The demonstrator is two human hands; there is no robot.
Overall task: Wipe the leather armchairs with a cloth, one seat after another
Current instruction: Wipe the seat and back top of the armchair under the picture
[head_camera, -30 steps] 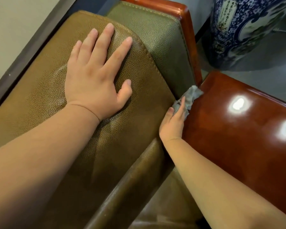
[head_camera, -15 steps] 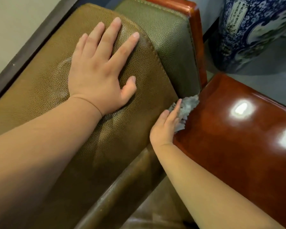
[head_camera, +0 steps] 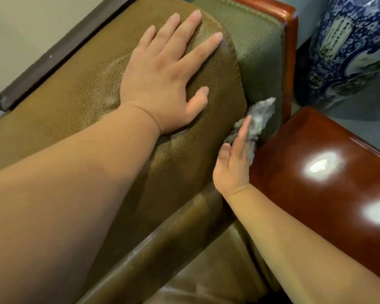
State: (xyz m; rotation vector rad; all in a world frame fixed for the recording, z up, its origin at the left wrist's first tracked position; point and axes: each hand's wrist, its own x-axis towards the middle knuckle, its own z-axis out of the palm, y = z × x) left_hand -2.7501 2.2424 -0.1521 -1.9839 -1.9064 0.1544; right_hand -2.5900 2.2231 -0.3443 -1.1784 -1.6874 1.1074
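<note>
The left hand [head_camera: 162,84] lies flat on the top of the olive-brown leather back cushion [head_camera: 92,102] of the armchair, fingers straight and spread wide, palm down, holding nothing. The right hand [head_camera: 234,163] reaches into the narrow gap between that cushion and the glossy red-brown wooden armrest [head_camera: 316,194]; its fingers [head_camera: 242,132] are straight and close together, pressing a crumpled grey cloth [head_camera: 260,116] against the greener leather side panel [head_camera: 259,51]. The cloth sticks out above the fingertips, just beside the corner where the armrest meets the upright wooden frame [head_camera: 289,40]; whether the thumb hooks any of the cloth cannot be told. Part of the leather seat [head_camera: 217,270] shows below the right forearm. Two bright reflections of light sit on the armrest's polished top. Behind the armrest stands a large blue-and-white porcelain vase [head_camera: 349,51]; it bears a pale panel with vertical columns of dark characters, too small and blurred to read. A dark baseboard [head_camera: 53,55] runs along the wall at the upper left.
</note>
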